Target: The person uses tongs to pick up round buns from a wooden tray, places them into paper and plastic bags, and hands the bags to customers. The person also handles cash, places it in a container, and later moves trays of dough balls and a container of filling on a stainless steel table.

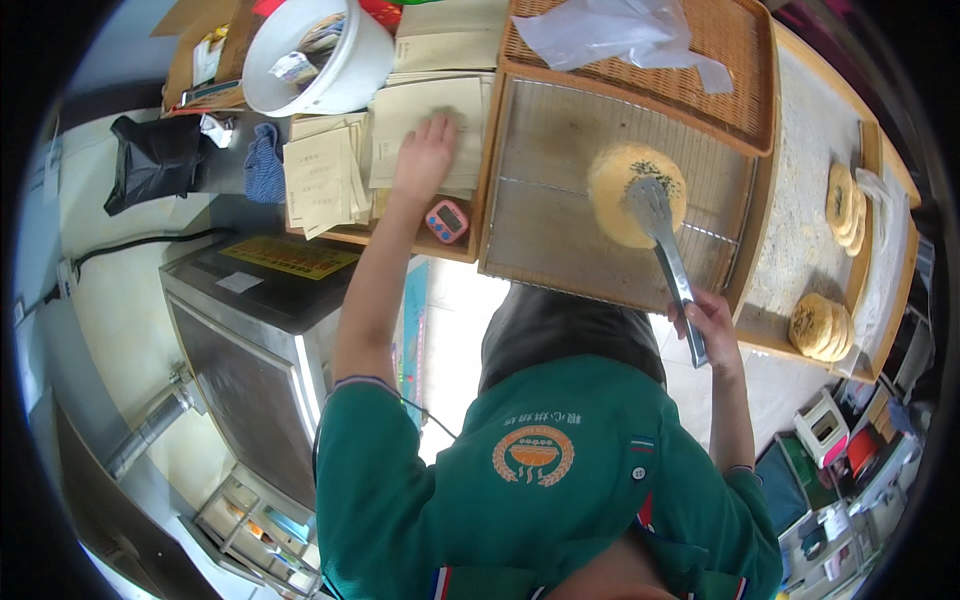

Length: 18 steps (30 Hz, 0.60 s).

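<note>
My left hand lies on a stack of tan paper bags, its fingers stretched out over the top one. Shut in my right hand are long metal tongs with a flat slotted head. That head touches the top of a round flatbread, golden with dark seeds at its middle. The bread rests on a wire rack set in a wooden-edged tray. Whether the tongs grip the bread cannot be made out.
A pink timer sits beside another pile of paper bags. Behind them stands a white bucket with banknotes inside. Clear plastic covers part of a wicker tray. Stacked flatbreads lie at the right.
</note>
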### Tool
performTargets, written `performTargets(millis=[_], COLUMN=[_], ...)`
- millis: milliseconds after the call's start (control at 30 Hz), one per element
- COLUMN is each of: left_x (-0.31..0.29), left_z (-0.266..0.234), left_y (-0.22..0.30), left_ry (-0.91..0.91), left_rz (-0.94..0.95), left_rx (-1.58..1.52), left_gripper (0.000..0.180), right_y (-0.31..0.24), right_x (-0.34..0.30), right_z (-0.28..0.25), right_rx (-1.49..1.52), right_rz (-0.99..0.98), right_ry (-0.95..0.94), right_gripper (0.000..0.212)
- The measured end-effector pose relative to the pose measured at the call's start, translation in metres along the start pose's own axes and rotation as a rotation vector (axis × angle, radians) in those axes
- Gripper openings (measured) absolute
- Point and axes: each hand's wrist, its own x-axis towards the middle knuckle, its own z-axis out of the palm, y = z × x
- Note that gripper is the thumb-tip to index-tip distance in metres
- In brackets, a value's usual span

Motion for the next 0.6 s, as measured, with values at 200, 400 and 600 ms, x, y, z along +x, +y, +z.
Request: performTargets(millis=[200, 400, 600], left_x=[0.022, 0.060, 0.079], left_z=[-0.061, -0.068, -0.024], left_y=[0.028, 0.221, 0.307], left_ry=[0.344, 0.196, 0.027], left_rz=[-0.217, 0.164, -0.254], left_rx=[-0.189, -0.931, -1.451], left_gripper=[0.017, 0.007, 0.006], right_y=[0.009, 0.027, 0.027], right_x=[-0.037, -0.076, -0.112], right_z=[-0.013, -0.034, -0.046], right_rx=[0.030, 0.114, 0.056], right_rz=[-0.030, -0.124, -0.137], right_ry=[0.076, 0.265, 0.517], right_gripper=[0.047, 0.042, 0.040])
